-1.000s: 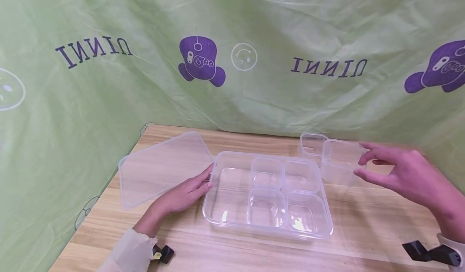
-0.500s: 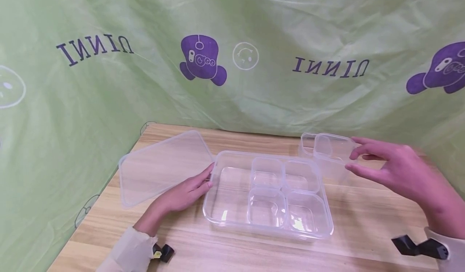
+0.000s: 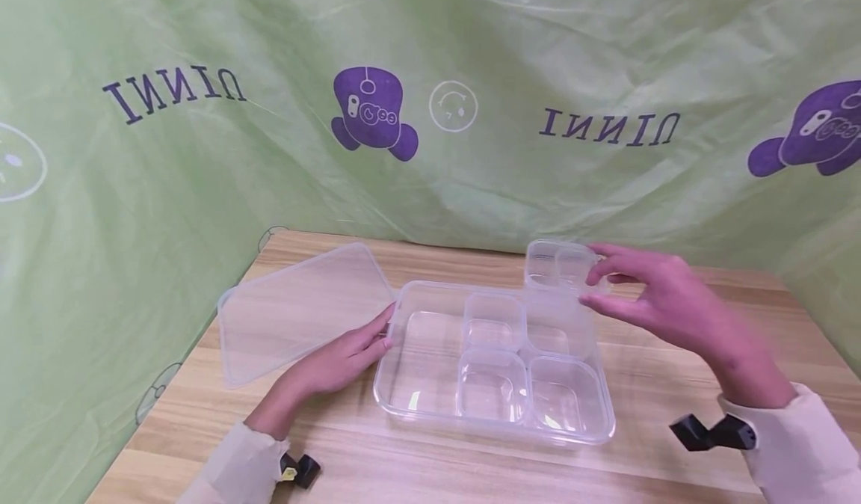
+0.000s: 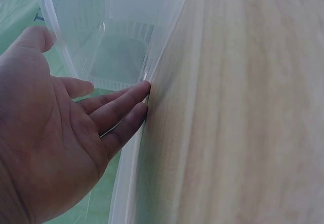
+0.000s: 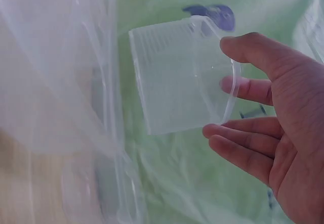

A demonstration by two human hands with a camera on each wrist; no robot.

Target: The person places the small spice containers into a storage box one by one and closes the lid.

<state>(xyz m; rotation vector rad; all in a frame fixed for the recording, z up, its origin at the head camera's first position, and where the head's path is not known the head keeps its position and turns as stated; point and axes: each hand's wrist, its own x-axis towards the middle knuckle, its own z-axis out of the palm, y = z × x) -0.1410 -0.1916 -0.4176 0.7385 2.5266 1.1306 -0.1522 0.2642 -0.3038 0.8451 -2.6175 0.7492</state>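
My right hand (image 3: pixel 662 294) pinches the rim of a small clear plastic container (image 3: pixel 543 271), held above the far right corner of the large clear box (image 3: pixel 427 366). In the right wrist view, the thumb and a finger grip the rim of this container (image 5: pixel 169 80). Several similar small containers (image 3: pixel 494 384) sit in the right part of the large box. On the box's left, my left hand (image 3: pixel 343 362) rests with its fingers against the outer wall, lightly bent to nearly straight. In the left wrist view, the left fingertips (image 4: pixel 136 95) meet the wall near the tabletop.
A flat clear lid (image 3: pixel 303 313) lies on the wooden table (image 3: pixel 417 466) left of the box, partly beside my left hand. Another small container stands behind the held one, hard to make out through it. A green curtain (image 3: pixel 471 190) hangs behind the table.
My right hand has moved left with the small container, from the right of the box to over its far right corner. The left hand has stayed against the box.
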